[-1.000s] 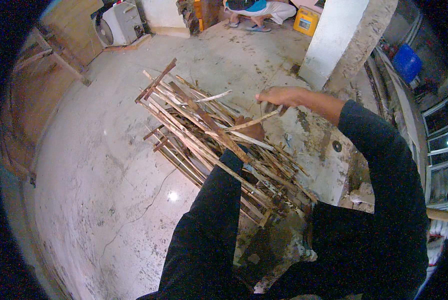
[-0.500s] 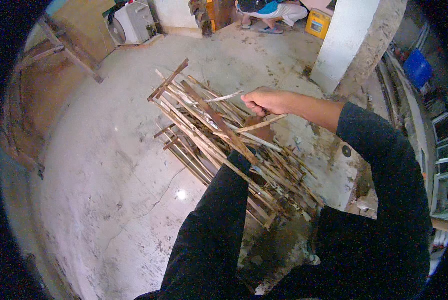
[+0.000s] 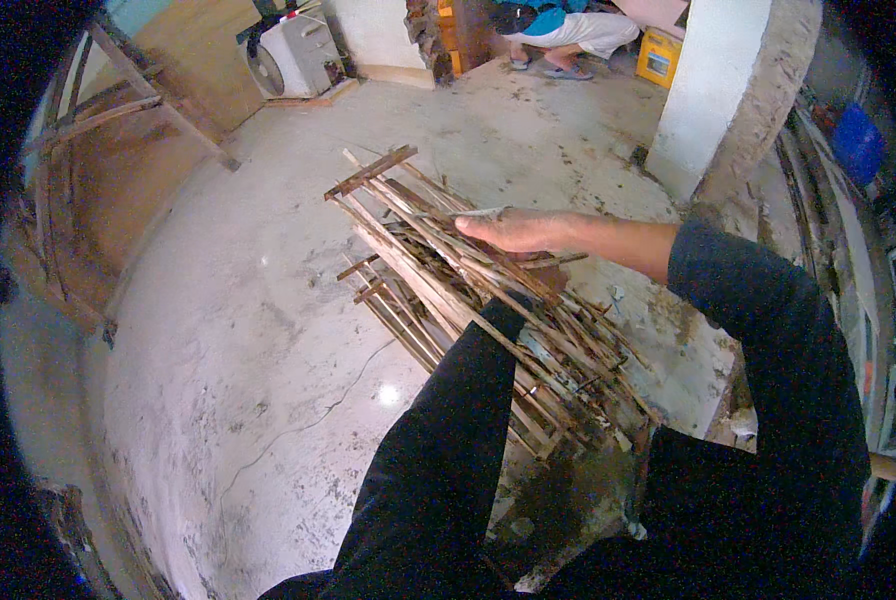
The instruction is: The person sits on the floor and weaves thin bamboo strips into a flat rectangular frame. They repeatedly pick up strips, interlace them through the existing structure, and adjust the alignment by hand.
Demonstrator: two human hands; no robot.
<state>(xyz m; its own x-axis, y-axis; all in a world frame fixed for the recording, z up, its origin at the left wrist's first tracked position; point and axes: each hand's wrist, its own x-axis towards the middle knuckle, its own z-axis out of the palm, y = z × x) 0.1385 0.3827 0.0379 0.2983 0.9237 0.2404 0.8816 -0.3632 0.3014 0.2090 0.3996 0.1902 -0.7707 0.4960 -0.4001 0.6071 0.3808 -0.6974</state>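
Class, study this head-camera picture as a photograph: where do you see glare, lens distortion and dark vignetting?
Head view: a small bright glare spot sits on the concrete floor just left of the bundle of wooden sticks; fisheye bending curves the white pillar and the wooden frame toward the rim; black vignette fills the corners; the right hand is sharp.

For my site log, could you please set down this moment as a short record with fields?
Setting: stained pale concrete floor, white square pillar
Carried load: bundle of long thin weathered wooden slats, resting across the black-sleeved left forearm
Left hand: hidden under the bundle
Right hand: flat and open, palm down on top of the slats
Nearby: white box-shaped fan unit, yellow crate, wooden frame at left
Others: a person crouching at the far side
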